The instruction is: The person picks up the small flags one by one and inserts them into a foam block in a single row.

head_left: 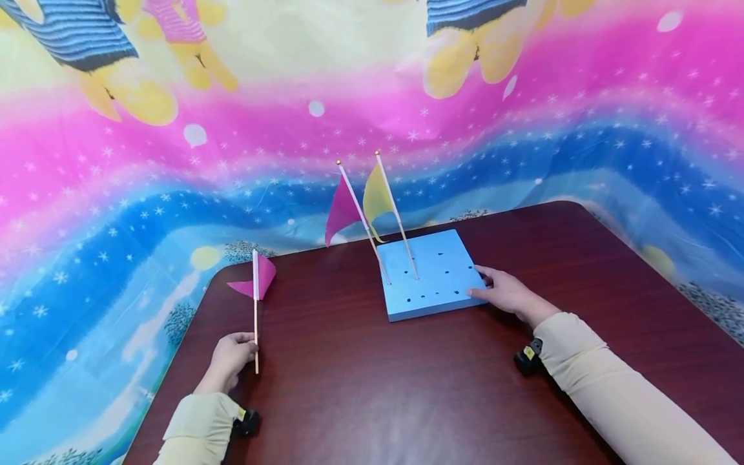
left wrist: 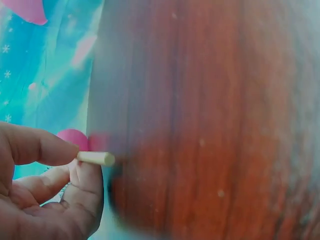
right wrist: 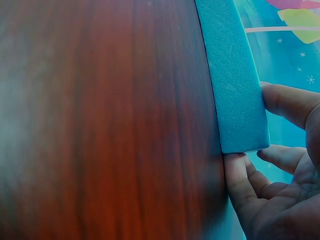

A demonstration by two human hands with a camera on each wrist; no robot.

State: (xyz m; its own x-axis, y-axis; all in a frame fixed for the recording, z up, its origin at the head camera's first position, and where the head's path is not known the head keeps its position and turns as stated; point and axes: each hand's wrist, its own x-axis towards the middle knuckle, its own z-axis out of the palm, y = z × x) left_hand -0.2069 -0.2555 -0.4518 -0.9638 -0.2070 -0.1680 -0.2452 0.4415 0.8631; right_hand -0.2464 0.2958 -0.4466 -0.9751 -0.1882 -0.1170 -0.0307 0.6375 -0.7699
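My left hand (head_left: 228, 360) pinches the lower stick of a small pink flag (head_left: 264, 278) between thumb and fingers, holding it upright above the table's left side. In the left wrist view the stick's blunt end (left wrist: 102, 158) pokes out past the fingertips. My right hand (head_left: 511, 296) grips the right edge of a blue foam block (head_left: 430, 303), thumb on its top and fingers against its side. Several small holes dot the block's top. A magenta flag (head_left: 344, 210) and a yellow flag (head_left: 379, 197) stand in its left part, both leaning left.
The block lies flat on a dark red-brown wooden table (head_left: 349, 381), toward the far edge. Behind the table hangs a colourful printed cloth (head_left: 279, 148). Each wrist wears a small black camera (head_left: 527, 357).
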